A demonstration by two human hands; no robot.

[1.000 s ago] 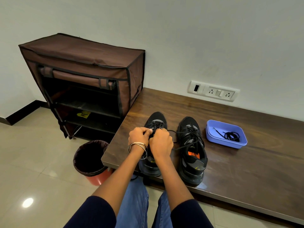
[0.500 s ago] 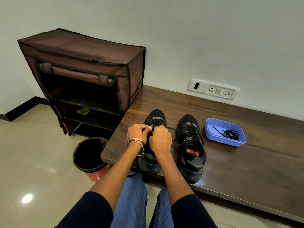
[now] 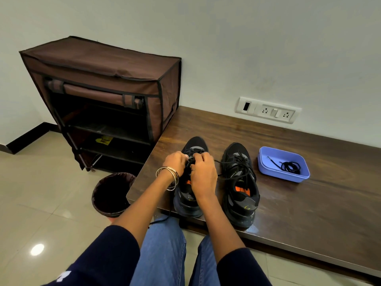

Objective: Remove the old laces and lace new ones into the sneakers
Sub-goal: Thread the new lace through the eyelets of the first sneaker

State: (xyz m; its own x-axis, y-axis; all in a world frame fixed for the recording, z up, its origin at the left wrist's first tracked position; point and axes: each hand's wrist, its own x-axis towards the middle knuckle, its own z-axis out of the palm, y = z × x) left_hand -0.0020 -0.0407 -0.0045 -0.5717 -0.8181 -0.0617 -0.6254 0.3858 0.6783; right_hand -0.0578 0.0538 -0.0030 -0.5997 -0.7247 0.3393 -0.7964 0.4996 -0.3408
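Note:
Two black sneakers with orange insoles stand side by side near the front edge of a dark wooden bench. Over the left sneaker point(image 3: 194, 146) both my hands work at its lacing. My left hand point(image 3: 175, 163), bangles on the wrist, pinches the black lace near the eyelets. My right hand point(image 3: 203, 172) curls over the tongue and grips the lace too. A lace end trails right toward the right sneaker point(image 3: 240, 182), whose loose black laces sprawl over its top. Another lace end hangs off the bench edge by my knee. A coiled black lace point(image 3: 289, 167) lies in a purple tray point(image 3: 266, 164).
The wooden bench point(image 3: 309, 203) runs along a white wall with a socket panel point(image 3: 268, 110). A brown fabric shoe rack point(image 3: 107, 100) stands at its left end. A dark waste bin point(image 3: 111, 193) sits on the tiled floor below the bench corner.
Both hands have stayed on the left sneaker's lacing, with the fingers shifting slightly. The camera view has drifted a little.

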